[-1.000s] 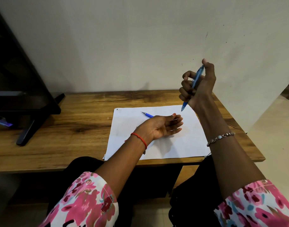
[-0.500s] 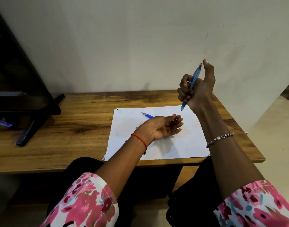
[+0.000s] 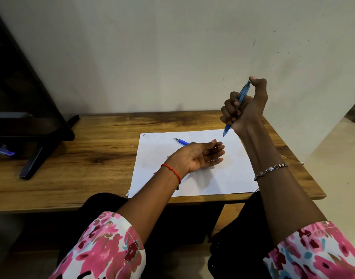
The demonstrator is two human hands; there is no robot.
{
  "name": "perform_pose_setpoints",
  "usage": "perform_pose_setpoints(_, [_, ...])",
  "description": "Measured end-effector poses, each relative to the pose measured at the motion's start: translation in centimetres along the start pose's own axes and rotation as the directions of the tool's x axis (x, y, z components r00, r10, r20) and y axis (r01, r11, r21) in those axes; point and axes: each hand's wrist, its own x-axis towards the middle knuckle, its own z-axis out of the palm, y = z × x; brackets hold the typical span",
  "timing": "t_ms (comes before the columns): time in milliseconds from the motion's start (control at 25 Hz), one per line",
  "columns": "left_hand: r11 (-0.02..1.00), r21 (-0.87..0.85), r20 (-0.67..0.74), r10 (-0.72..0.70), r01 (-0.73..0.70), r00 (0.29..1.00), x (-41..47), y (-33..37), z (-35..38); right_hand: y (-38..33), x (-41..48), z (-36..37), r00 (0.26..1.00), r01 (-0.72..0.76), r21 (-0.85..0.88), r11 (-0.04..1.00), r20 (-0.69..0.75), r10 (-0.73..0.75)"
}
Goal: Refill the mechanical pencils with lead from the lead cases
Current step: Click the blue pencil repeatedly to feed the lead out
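The right hand (image 3: 247, 105) is raised above the far right part of the wooden counter (image 3: 92, 158), in front of the pale wall (image 3: 172, 47). Its grip is a closed fist around a blue mechanical pencil (image 3: 243, 93): the fingers are curled round the barrel and the thumb (image 3: 257, 83) is bent over the upper end, its tip resting on the cap. The pencil is held steeply tilted, with the cap up and to the right and the writing tip down and to the left. The tip sticks out below the fist, in the air over the far right corner of a white sheet of paper (image 3: 222, 178). The left hand (image 3: 198, 156) lies palm up over the middle of that sheet with its fingers loosely stretched toward the right. Its grip is wide and holds nothing; I cannot tell whether the back of the hand touches the paper. A second blue pencil (image 3: 181, 141) lies flat on the sheet just behind the left hand, its fine tip pointing left and away and its rear part hidden by the hand. A red thread bracelet (image 3: 171, 170) circles the left wrist and a silver chain bracelet (image 3: 271, 169) the right forearm. Both arms come out of pink floral sleeves (image 3: 104, 248). The paper lies at the near edge of the counter, right of centre. A black stand (image 3: 37, 154) rests on the counter's left end, well apart from the sheet, with a small purple-lit object (image 3: 3, 152) beside it that is too dim to identify.
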Motion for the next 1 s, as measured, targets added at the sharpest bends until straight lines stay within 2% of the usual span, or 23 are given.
perform_pose_setpoints(1000, [1.0, 0.016, -0.013, -0.009, 0.009, 1.0, 0.09, -0.16, 0.13, -0.14, -0.18, 0.31, 1.0, 0.01, 0.009, 1.0, -0.019, -0.01])
